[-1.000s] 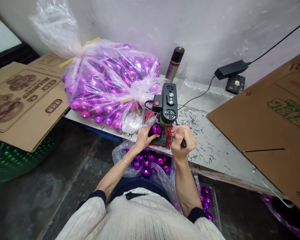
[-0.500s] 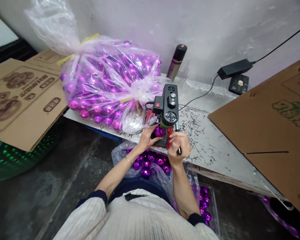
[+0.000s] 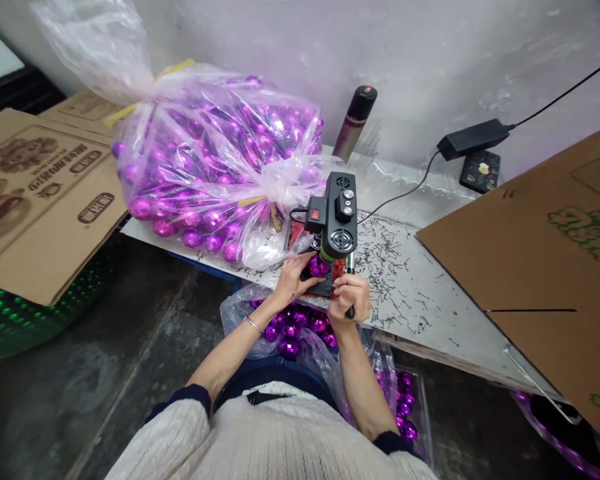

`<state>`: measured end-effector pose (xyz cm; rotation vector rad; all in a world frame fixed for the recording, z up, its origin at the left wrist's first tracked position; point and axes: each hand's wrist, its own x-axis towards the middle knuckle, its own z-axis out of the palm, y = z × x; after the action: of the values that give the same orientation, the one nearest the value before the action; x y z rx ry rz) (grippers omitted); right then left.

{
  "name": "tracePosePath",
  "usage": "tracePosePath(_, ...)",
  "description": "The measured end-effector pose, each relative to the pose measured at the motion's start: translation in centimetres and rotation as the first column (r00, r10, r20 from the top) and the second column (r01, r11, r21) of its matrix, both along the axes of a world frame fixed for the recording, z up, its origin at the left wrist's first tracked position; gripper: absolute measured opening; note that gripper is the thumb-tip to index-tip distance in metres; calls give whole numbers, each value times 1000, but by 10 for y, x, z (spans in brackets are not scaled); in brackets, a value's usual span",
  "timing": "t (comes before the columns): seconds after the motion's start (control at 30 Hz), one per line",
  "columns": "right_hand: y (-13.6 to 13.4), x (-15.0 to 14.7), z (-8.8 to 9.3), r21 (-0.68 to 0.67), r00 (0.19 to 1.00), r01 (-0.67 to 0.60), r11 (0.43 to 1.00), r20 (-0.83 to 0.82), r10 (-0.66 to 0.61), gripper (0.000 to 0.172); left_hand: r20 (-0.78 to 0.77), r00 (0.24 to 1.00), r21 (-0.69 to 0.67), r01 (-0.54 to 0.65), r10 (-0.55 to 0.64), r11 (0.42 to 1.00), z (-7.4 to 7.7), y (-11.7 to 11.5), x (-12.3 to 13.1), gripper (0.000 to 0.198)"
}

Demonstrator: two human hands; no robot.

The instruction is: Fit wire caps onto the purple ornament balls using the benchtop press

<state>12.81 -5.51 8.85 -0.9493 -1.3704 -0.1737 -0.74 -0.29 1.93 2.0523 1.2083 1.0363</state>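
Observation:
My left hand (image 3: pixel 294 279) holds a shiny purple faceted bauble (image 3: pixel 318 265) between thumb and fingers, under the head of a small black bench drill press (image 3: pixel 342 213). Around the lever handle (image 3: pixel 351 311) of the machine my right hand (image 3: pixel 349 298) is closed, just right of the bauble. The drill head partly covers the bauble, so the bit is hidden. Beneath lies the machine's dark base (image 3: pixel 322 287) with red patches beside it. An open plastic bag of purple baubles (image 3: pixel 291 329) rests by my lap, below the table edge.
A tied clear bag of purple baubles (image 3: pixel 200 167) fills the table's left. Dark shavings litter the white tabletop (image 3: pixel 430 293). A spray can (image 3: pixel 354 123) and power adapter (image 3: pixel 474 139) stand behind. Cardboard boxes flank both sides, left (image 3: pixel 40 200) and right (image 3: pixel 540 253).
My right hand has moved slightly left with the lever handle, which has swung toward the bauble. The left hand stays on the bauble. The view has shifted a little.

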Motion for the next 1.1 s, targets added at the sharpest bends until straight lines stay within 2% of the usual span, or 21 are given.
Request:
tracePosePath(0.5,4,-3,-7,5,1000,-1,1000,-31,1,31,22,1000,-10,7,-7,1000,7,0,1,64)
tracePosePath(0.67,4,-4,-10,33,997,5,999,74,-8,30,22,1000,7,-8,8,1000,6,0,2,60)
tracePosePath(0.77,3,-5,2,23,1000,-9,1000,3,9,32,20,1000,23,-4,4,1000,5,4,3,62)
tracePosePath(0.9,1,-6,37,-59,996,4,998,-91,-9,33,34,999,68,-10,8,998,5,3,3,65)
tracePosePath(1.0,0,-4,58,-108,996,-5,994,-90,-5,35,61,998,141,-28,20,990,1,-18,-8,69)
tracePosePath(1.1,-1,-3,57,-117,998,8,993,-55,-14,36,27,999,155,39,-44,987,-17,-57,-29,75)
